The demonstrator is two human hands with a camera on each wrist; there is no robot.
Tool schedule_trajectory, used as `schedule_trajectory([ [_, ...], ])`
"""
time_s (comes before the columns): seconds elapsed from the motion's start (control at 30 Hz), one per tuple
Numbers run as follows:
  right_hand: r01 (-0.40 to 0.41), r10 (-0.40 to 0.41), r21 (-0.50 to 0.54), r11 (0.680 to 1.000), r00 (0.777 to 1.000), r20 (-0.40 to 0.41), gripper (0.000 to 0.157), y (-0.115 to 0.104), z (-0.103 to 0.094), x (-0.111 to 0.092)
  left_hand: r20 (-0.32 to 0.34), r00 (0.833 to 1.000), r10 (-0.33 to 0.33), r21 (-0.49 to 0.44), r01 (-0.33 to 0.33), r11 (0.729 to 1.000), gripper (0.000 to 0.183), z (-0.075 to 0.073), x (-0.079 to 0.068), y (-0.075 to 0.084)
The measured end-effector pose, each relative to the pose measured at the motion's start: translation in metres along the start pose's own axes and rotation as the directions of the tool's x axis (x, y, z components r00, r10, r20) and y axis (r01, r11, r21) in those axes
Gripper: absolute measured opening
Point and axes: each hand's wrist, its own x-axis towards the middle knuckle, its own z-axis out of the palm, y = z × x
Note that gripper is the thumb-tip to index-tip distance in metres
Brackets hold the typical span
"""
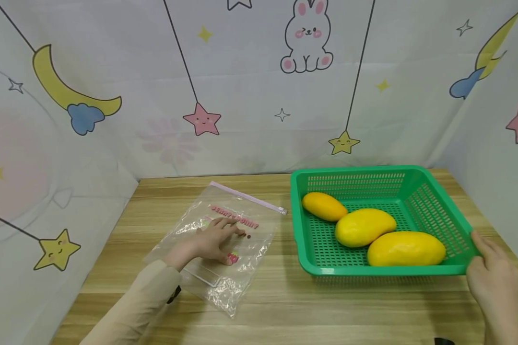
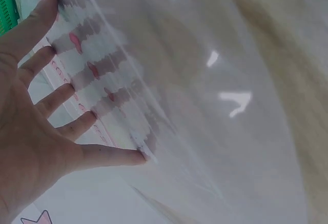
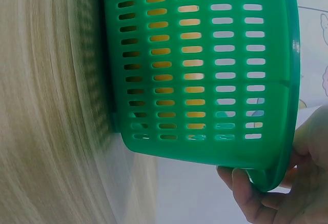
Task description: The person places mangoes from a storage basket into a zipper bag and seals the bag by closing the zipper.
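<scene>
My left hand [image 1: 213, 239] rests with spread fingers on a clear zip bag [image 1: 246, 273] printed with pink lettering. In the left wrist view, the fingertips [image 2: 141, 155] touch the bag's plastic film [image 2: 205, 121]. At the right, my right hand [image 1: 496, 273] grips the near right corner of a green plastic basket [image 1: 349, 270]. The right wrist view shows its fingers [image 3: 246, 193] curled under the basket's rim [image 3: 292, 90]. Inside the basket lie three yellow mangoes: a smaller one [image 1: 324, 206] at the left, one [image 1: 364, 227] in the middle and another [image 1: 406, 249] near the front.
A wood-grain table [image 1: 285, 306] carries the bag and basket. White cloth [image 1: 250, 76] with cartoon stars, moons and a rabbit stands behind and along both sides. The bag's pink zip slider strip [image 1: 246, 196] faces the back, close to the basket's left side.
</scene>
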Motion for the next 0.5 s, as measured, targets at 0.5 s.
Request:
schedule_trajectory([
  [0.5,0.014,-0.014,-0.01,1.0,1.0,-0.01,0.057,-0.0047,-0.0011,-0.002,0.019,1.0,0.021,-0.001,-0.021,1.0,0.075,-0.0012,-0.0014,-0.0065],
])
